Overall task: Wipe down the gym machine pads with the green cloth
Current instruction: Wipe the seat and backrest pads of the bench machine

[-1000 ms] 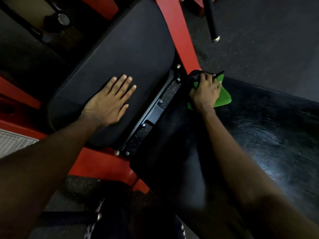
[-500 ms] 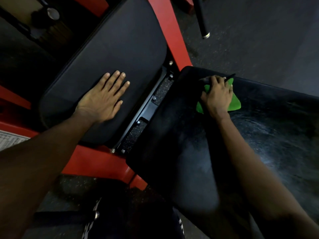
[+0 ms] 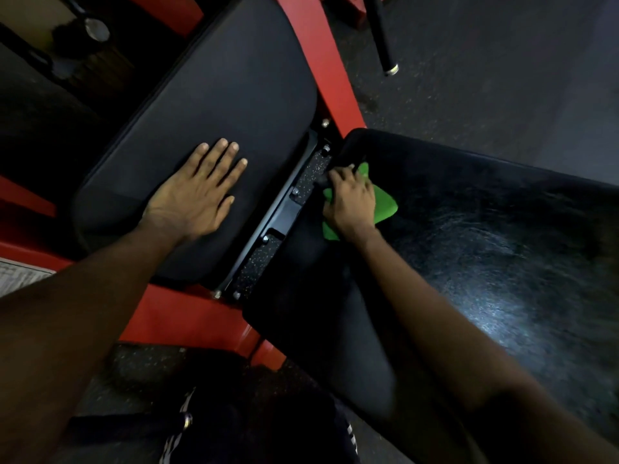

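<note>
The green cloth (image 3: pixel 385 205) lies on the right black pad (image 3: pixel 485 246), close to that pad's left edge, and is partly covered by my right hand (image 3: pixel 351 202). That hand grips the cloth with curled fingers and presses it onto the pad. The pad's surface to the right shows shiny streaks. My left hand (image 3: pixel 197 192) rests flat, fingers straight, on the left black pad (image 3: pixel 234 95).
A black metal bracket with bolts (image 3: pixel 288 209) fills the gap between the two pads. The red machine frame (image 3: pixel 328 61) runs behind and below them. A black bar with a metal tip (image 3: pixel 380 35) hangs over the dark speckled floor (image 3: pixel 502 78) at the top.
My right hand slid the cloth first a little right, then back left to the pad's left edge and nearer to me. My left hand stayed flat on the left pad.
</note>
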The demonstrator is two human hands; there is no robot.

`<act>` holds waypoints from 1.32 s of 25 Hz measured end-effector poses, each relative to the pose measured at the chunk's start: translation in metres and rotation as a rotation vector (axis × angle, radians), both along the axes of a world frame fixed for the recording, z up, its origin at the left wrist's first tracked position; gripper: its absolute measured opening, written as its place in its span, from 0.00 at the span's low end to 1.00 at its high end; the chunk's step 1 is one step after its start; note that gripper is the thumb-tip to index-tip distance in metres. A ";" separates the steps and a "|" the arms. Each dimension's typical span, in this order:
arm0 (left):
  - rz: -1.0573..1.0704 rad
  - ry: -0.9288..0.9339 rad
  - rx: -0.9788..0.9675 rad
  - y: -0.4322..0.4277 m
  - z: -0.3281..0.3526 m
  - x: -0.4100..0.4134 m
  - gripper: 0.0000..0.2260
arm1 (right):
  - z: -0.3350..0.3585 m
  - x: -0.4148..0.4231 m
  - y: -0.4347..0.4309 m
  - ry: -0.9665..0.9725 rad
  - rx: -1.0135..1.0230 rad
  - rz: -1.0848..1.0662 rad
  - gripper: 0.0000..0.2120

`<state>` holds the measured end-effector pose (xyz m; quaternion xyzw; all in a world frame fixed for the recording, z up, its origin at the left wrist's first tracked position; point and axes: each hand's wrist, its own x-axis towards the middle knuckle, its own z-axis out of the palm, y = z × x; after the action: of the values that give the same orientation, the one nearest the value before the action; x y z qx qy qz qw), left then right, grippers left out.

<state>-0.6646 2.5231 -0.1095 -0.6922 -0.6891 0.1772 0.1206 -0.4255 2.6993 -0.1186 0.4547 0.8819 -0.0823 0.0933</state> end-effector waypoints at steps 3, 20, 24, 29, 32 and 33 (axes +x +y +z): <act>0.013 0.002 -0.027 0.002 0.003 0.001 0.31 | 0.000 -0.018 0.059 -0.016 0.039 -0.040 0.24; -0.013 -0.037 0.032 0.002 -0.007 -0.003 0.31 | -0.012 -0.019 0.039 -0.003 0.017 0.037 0.23; -0.028 -0.025 0.039 0.001 -0.009 -0.002 0.32 | -0.007 -0.024 0.040 -0.004 0.001 -0.098 0.24; -0.022 -0.043 0.051 0.001 -0.006 -0.004 0.30 | 0.031 0.047 -0.061 0.022 -0.041 -0.077 0.22; -0.016 -0.081 0.039 0.001 -0.004 -0.003 0.31 | 0.041 0.066 -0.072 -0.009 -0.054 -0.080 0.24; -0.018 -0.080 0.043 0.000 -0.004 -0.003 0.32 | 0.043 0.067 -0.063 -0.012 -0.019 -0.105 0.24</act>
<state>-0.6674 2.5231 -0.1134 -0.7020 -0.6909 0.1337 0.1094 -0.3580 2.6359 -0.0752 0.4999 0.8554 -0.0928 0.0985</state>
